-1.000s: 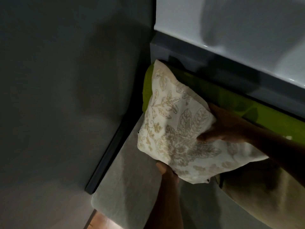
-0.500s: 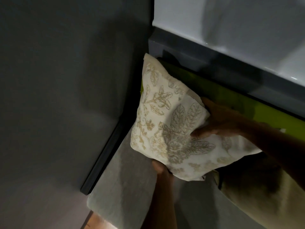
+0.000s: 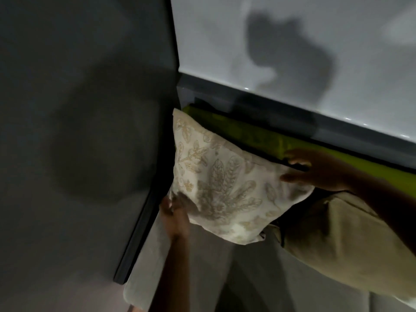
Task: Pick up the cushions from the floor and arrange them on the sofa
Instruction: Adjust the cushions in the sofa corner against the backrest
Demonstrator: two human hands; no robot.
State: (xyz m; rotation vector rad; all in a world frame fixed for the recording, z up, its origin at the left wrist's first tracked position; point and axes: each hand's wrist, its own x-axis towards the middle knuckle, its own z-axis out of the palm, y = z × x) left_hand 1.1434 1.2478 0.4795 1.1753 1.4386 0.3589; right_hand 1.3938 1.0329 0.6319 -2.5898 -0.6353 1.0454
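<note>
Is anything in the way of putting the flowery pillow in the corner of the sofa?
Nothing visible blocks it. The flowery pillow already leans against the green backrest in the sofa's corner. The left hand touches its lower edge, the right hand its right side. A tan cushion sits beside it.

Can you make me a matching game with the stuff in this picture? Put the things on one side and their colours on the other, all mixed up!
Things:
1. leafy cushion
2. sofa back
3. plain cushion
4. sofa seat

Colours:
A. bright green
B. pale grey
C. cream with gold leaves
D. tan

Right pairs: 1-C, 2-A, 3-D, 4-B.

The left hand is at the leafy cushion's bottom corner and the right hand is at its upper right edge.
</note>
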